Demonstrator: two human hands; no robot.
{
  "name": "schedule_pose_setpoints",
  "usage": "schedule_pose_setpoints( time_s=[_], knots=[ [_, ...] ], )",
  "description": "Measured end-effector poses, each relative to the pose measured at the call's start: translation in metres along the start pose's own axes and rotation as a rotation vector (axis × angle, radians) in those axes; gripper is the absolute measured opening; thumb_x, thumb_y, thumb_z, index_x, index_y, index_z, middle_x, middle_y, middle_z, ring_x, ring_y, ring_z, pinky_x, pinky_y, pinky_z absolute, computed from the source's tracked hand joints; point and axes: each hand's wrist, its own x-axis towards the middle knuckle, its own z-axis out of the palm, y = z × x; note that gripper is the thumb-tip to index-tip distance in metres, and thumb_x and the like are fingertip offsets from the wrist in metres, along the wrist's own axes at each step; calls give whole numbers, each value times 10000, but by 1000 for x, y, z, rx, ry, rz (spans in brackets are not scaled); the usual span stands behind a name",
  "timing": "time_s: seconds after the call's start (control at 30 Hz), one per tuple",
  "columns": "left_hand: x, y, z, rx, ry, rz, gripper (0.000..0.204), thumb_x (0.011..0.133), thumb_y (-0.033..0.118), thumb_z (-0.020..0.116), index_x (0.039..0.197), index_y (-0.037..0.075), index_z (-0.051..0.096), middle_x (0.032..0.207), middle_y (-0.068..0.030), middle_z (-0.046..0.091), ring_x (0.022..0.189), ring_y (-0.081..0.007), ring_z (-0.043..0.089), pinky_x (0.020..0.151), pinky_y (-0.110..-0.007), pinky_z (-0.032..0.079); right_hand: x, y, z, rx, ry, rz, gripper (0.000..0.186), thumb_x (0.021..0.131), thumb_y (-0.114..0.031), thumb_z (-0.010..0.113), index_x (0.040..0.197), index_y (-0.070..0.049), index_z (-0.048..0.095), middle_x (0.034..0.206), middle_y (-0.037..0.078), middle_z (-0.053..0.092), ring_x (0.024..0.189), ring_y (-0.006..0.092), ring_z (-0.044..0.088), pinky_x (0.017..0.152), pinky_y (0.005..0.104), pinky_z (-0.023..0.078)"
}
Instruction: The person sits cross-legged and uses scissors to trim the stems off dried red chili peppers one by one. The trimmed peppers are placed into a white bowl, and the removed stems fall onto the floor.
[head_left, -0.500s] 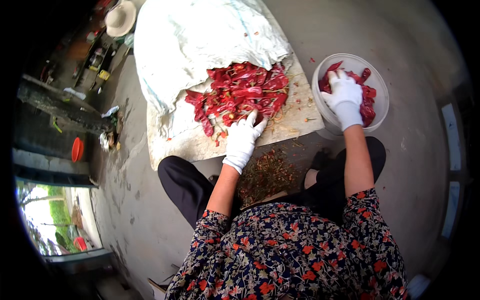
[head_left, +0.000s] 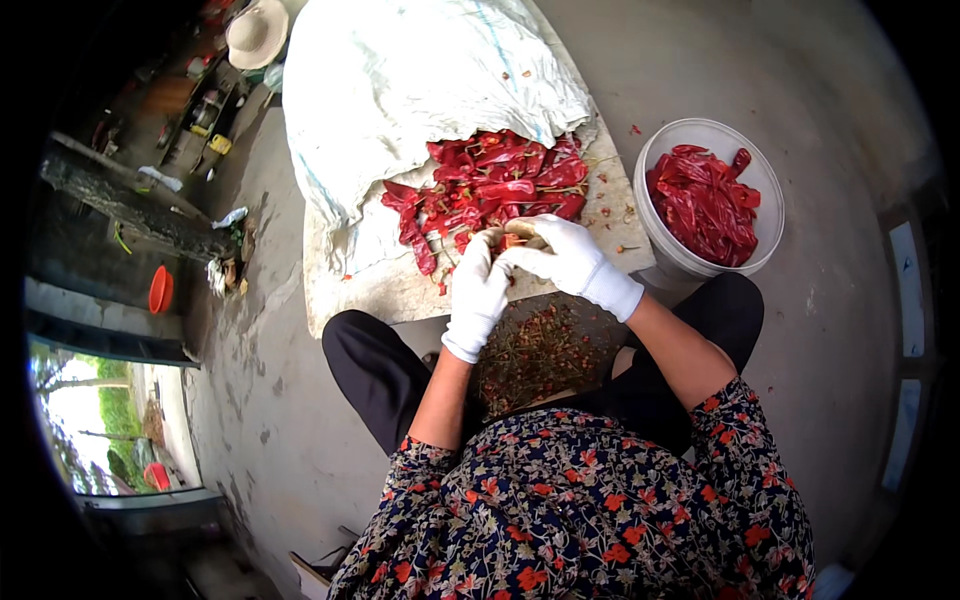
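Observation:
In white gloves with dirt-darkened fingers, my left hand [head_left: 478, 297] and my right hand [head_left: 575, 262] meet at the near edge of a pile of dried red chili peppers [head_left: 505, 185]. Both have their fingers closed around one chili pepper [head_left: 511, 242], mostly hidden by the gloves. The pile spills from the mouth of a large white woven sack [head_left: 420, 85] lying on a pale board [head_left: 345, 302]. To the right stands a white plastic bucket [head_left: 774, 200] with many red chili peppers [head_left: 705, 210] inside.
Stems and bits [head_left: 545, 350] litter the floor between my legs, below the board's near edge. My knees flank that litter. At the far left are a straw hat [head_left: 257, 35], a wooden beam [head_left: 135, 210] and a red basin [head_left: 160, 289].
My right hand has left the bucket and come across to my left hand at the pile. The bucket's peppers now show uncovered. The view has shifted slightly.

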Motion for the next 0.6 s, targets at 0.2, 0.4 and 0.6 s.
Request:
schedule_pose_setpoints(
  time_s=[0.2, 0.4, 0.6],
  knots=[
    [-9, 8, 6, -80, -84, -80, 300, 1011, 145, 670, 1256, -22, 625, 1073, -122, 711, 971, -192, 666, 887, -337, 543, -6, -19, -1, -507, 192, -289, 260, 955, -279, 726, 1027, -32, 762, 987, 134, 738, 884, 323, 728, 800, 415, 574],
    [-13, 21, -4, -309, -231, -178, 281, 1024, 253, 721, 1174, 18, 683, 900, 8, 643, 755, -70, 573, 699, -246, 500, -13, -14, -2, 397, 185, 150, 242, 1038, -254, 635, 985, -43, 742, 839, 64, 713, 631, 150, 652, 568, 334, 538],
    [-23, 5, 0, -446, -166, -156, 368, 1034, 249, 712, 1287, -11, 648, 965, -7, 657, 769, -72, 584, 709, -238, 499, 0, -15, -34, 897, 98, 234, 341, 1054, -372, 643, 985, -47, 721, 831, 72, 717, 625, 122, 647, 543, 271, 551]
  ],
)
